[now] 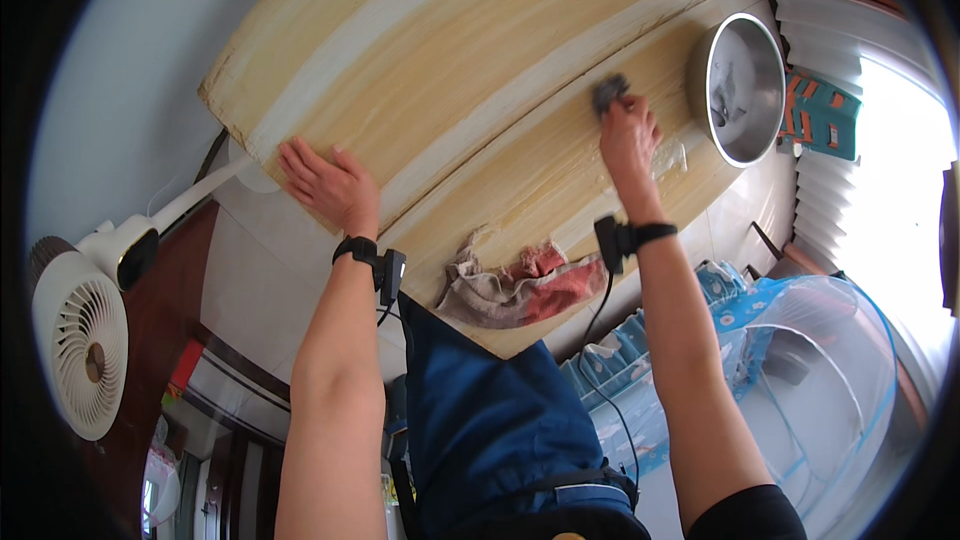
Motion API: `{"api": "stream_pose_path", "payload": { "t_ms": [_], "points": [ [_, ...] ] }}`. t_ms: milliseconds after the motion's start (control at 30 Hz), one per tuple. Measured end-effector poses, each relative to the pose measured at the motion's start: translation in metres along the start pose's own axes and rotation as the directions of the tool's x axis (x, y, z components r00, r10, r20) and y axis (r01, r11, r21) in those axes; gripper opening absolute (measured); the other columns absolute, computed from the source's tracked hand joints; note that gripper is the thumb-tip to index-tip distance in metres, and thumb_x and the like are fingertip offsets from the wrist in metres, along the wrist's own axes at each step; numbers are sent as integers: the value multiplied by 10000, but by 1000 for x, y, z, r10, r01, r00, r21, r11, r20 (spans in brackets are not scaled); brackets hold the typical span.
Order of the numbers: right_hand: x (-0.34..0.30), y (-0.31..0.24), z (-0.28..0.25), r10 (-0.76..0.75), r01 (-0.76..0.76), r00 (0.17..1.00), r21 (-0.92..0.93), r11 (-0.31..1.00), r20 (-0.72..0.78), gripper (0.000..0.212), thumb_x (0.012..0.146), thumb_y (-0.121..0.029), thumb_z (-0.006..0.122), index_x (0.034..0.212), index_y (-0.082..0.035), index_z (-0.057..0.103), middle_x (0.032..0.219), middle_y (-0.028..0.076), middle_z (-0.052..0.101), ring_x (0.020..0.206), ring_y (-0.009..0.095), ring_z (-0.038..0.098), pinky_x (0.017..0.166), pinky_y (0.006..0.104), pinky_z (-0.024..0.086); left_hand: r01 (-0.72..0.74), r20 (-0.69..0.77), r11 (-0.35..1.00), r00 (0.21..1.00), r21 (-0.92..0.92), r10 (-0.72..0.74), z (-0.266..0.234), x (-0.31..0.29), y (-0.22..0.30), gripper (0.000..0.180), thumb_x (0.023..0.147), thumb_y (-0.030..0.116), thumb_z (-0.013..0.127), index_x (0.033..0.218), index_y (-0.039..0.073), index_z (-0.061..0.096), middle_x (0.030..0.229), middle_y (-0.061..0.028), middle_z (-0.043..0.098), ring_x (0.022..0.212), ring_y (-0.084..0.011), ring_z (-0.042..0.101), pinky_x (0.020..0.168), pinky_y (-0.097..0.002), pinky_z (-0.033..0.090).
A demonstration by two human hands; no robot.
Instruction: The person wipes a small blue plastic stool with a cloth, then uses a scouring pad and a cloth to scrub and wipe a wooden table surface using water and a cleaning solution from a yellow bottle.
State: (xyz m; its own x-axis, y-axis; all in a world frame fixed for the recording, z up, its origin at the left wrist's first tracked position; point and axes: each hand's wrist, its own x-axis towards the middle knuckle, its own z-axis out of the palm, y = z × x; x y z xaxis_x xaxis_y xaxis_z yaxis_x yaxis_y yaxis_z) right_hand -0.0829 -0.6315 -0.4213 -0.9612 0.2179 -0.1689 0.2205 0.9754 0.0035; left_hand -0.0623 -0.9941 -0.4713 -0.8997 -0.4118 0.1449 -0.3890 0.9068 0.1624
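Observation:
My left hand (330, 185) lies flat with its fingers stretched on the left part of a pale wooden tabletop (430, 90). Further right, my right hand (630, 140) grips a dark grey scouring pad (609, 92) against the wood, close to a long seam that runs across the top. Wet, shiny streaks show on the surface beside my right wrist. A crumpled red and grey cloth (520, 285) rests on the near corner, between my two forearms and touched by neither hand.
On the right end of the tabletop stands a round metal basin (745, 90). Beyond it is a green and orange crate (822, 115). A white fan (88, 345) stands at the left. A blue mesh tent (800, 370) fills the lower right. Cables hang from both wristbands.

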Motion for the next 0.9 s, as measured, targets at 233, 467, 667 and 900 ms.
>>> {"api": "stream_pose_path", "payload": {
  "t_ms": [233,467,667,900],
  "points": [
    [-56,-96,14,-276,274,961,64,960,22,373,779,-74,564,1151,-48,588,1127,103,493,1061,294,477,1003,494,339,-7,-8,1000,1000,-25,6,-2,0,1,560,938,291,462,1408,21,323,1491,-200,286,1390,-364,245,1098,-564,197],
    [-50,-76,3,-452,451,892,117,885,-22,392,793,-70,545,1169,-171,588,1125,36,510,1110,233,475,1044,539,293,10,-27,1000,1000,-11,-10,7,0,-4,562,941,307,454,1410,26,324,1489,-194,292,1390,-364,244,1095,-565,203],
    [-48,-87,10,-300,301,954,112,947,-26,332,745,-49,572,1070,-86,627,1059,71,528,1029,269,494,995,480,350,10,-43,1000,999,-29,-12,4,-1,0,556,936,302,463,1401,26,333,1486,-200,297,1386,-365,259,1089,-572,208],
    [-105,-128,5,-605,575,795,250,779,55,308,732,-87,603,1027,-146,669,1035,27,539,1019,224,503,1077,497,279,16,-12,1000,1000,-14,-17,7,-2,-3,593,922,319,472,1407,13,318,1495,-205,274,1394,-373,236,1089,-585,192]
  ]
}}
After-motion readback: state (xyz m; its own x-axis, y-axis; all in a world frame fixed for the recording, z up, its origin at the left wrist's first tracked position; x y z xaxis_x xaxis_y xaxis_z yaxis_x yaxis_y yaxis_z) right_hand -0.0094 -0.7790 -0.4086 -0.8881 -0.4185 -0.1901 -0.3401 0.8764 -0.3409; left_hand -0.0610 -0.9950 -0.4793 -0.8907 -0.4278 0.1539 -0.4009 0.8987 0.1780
